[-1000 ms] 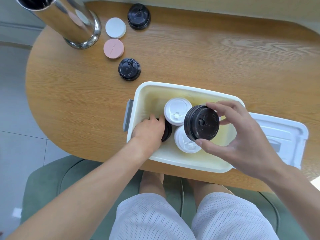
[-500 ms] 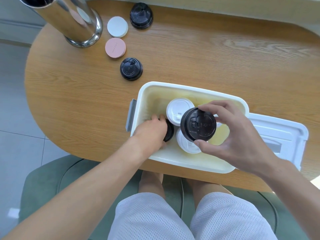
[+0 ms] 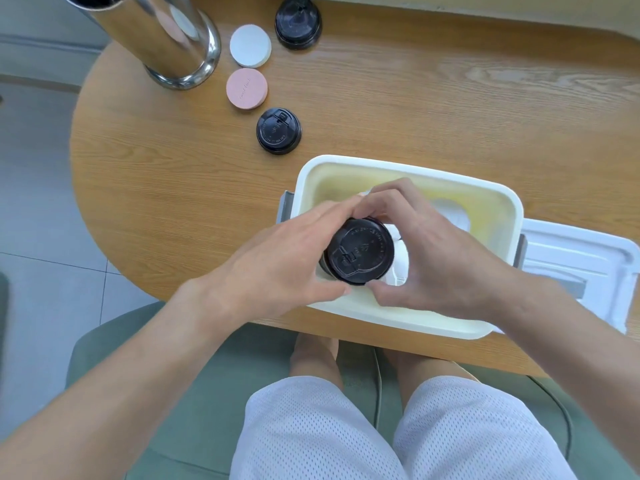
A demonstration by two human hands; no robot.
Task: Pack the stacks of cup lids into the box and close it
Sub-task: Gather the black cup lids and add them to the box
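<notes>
Since half a second earlier, our left hand (image 3: 277, 261) had come up out of the box (image 3: 408, 169) to join our right hand (image 3: 446, 258); both curled around the black lid stack (image 3: 360, 251), gripping it from opposite sides at frame centre, directly over the box's near-left interior. Another black lid stack (image 3: 278, 130) stood upper left, nearer our left hand; box lid (image 3: 585, 261) lay right.
</notes>
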